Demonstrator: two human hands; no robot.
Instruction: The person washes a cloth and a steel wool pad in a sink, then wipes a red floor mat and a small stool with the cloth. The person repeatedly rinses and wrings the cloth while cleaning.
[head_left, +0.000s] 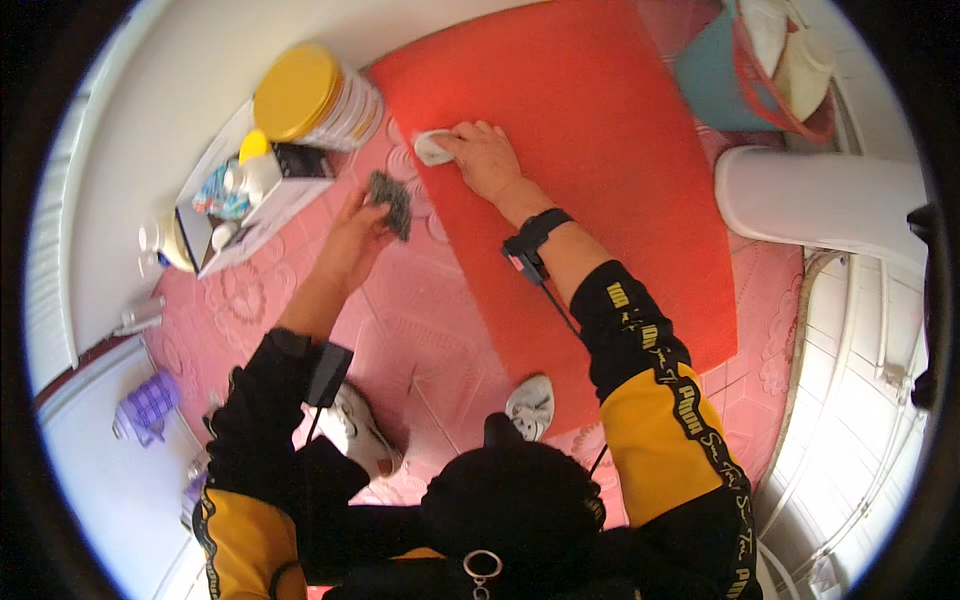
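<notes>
My right hand (486, 159) grips a small white rounded object (433, 148) at the left edge of a red mat (577, 172). The object's exact kind cannot be told. To the left, above the pink tiled floor (420, 330), my left hand (361, 232) pinches a dark grey-green scouring pad (391, 204) between thumb and fingers. The pad hangs just beside the mat, apart from the white object. Straps with small black devices sit around both of my wrists.
A box (262, 210) of bottles and a tub with a yellow lid (296, 90) stand along the left wall. At the right are a teal bucket (720, 75) and a white ceramic fixture (810, 199). My shoes (532, 409) rest by the mat's near edge.
</notes>
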